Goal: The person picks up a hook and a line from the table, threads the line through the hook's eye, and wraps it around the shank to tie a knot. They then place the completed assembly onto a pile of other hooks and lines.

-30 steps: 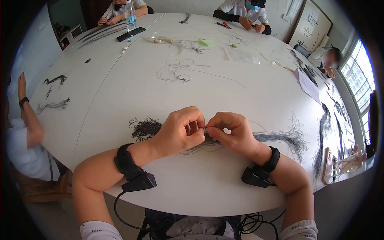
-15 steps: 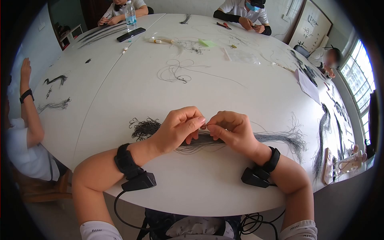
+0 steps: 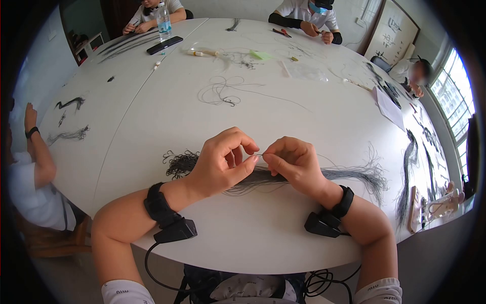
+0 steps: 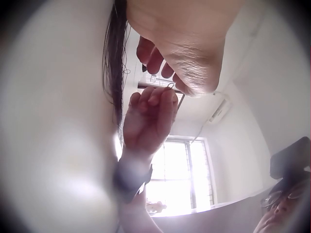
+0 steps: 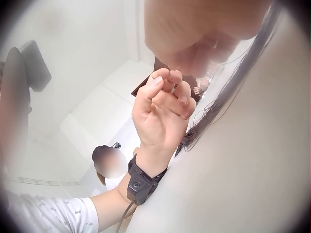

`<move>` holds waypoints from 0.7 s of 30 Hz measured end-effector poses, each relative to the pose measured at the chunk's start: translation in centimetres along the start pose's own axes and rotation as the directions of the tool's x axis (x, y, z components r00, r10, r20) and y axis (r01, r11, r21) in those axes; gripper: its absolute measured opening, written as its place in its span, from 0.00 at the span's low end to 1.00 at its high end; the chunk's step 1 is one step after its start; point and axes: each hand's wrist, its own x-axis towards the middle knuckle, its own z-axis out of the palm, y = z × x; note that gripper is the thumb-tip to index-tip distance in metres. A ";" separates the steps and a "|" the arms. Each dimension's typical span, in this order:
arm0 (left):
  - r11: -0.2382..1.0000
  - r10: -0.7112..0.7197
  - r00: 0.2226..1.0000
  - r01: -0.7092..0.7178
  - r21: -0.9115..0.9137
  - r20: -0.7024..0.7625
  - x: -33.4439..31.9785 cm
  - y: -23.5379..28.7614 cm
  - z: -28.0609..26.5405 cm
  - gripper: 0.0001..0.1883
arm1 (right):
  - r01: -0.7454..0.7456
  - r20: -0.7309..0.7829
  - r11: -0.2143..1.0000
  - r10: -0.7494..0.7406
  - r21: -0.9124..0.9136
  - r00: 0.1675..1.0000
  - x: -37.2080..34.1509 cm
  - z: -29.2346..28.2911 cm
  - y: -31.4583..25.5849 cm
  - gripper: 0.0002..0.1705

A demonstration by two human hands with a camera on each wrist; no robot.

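In the head view, my left hand (image 3: 225,162) and right hand (image 3: 296,164) meet above a long bundle of dark lines (image 3: 349,174). A short, thin dark line (image 3: 260,155) spans their fingertips. The right thumb and index finger pinch it; the left thumb and curled index finger are at its other end, slightly apart. A small loop (image 4: 170,86) shows at the right fingertips in the left wrist view. Dark hooks (image 3: 181,163) lie at the bundle's left end, beside my left hand. The right wrist view shows my left hand (image 5: 163,109) with bent fingers.
On the white table (image 3: 167,121), a loose coil of line with hooks (image 3: 230,100) lies farther forward. More dark bundles (image 3: 408,167) are at the right, near a phone (image 3: 415,210). A bottle (image 3: 163,23) stands far back. Other people sit around the edge.
The left thumb and index finger have parted slightly, and the left hand has risen a little. The right hand keeps its pinch. The person at far left has lowered a hand since the middle frame.
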 end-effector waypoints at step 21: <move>0.992 0.069 0.997 -0.071 0.103 0.016 0.1 0.0 0.1 0.06 | -0.051 0.010 0.999 0.051 -0.003 0.999 0.1 -0.2 0.2 0.07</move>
